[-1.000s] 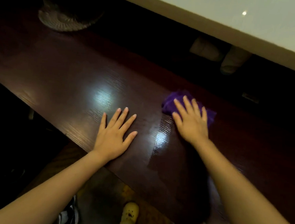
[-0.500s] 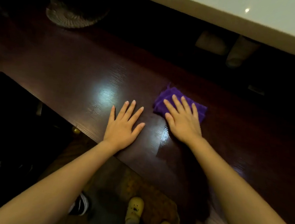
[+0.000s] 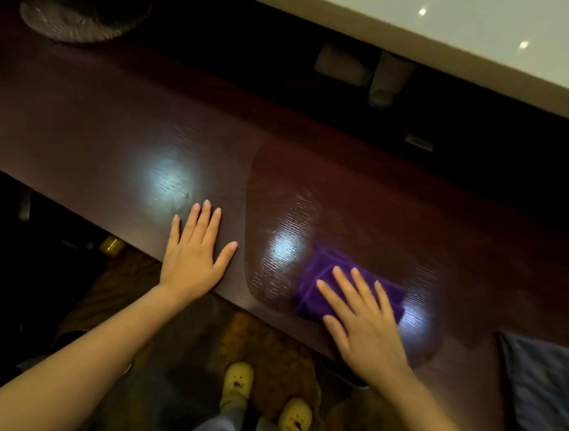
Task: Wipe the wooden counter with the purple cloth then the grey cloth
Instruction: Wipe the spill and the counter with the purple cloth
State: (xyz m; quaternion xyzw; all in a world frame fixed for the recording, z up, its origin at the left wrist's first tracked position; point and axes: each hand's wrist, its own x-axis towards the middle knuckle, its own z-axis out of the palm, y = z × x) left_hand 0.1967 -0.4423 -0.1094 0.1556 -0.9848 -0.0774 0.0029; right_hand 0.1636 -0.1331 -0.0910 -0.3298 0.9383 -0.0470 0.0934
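Observation:
The dark wooden counter (image 3: pixel 119 125) runs across the view, glossy with a damp streak in the middle. My right hand (image 3: pixel 363 322) lies flat, fingers spread, pressing the folded purple cloth (image 3: pixel 318 280) against the counter near its front edge. My left hand (image 3: pixel 194 252) rests flat on the bare wood to the left of the wet patch, fingers apart and holding nothing. The grey cloth (image 3: pixel 546 393) lies folded on the counter at the right edge of the view, apart from both hands.
A woven basket-like object (image 3: pixel 76 22) stands at the far left back of the counter. Pale rolled items (image 3: pixel 388 80) sit on a dark shelf behind. A white ledge (image 3: pixel 430 32) runs along the top. My feet in yellow slippers (image 3: pixel 237 383) stand below the front edge.
My right hand has slid the purple cloth towards the front edge, leaving a wet streak behind it. The view has shifted and the grey cloth now shows at the right.

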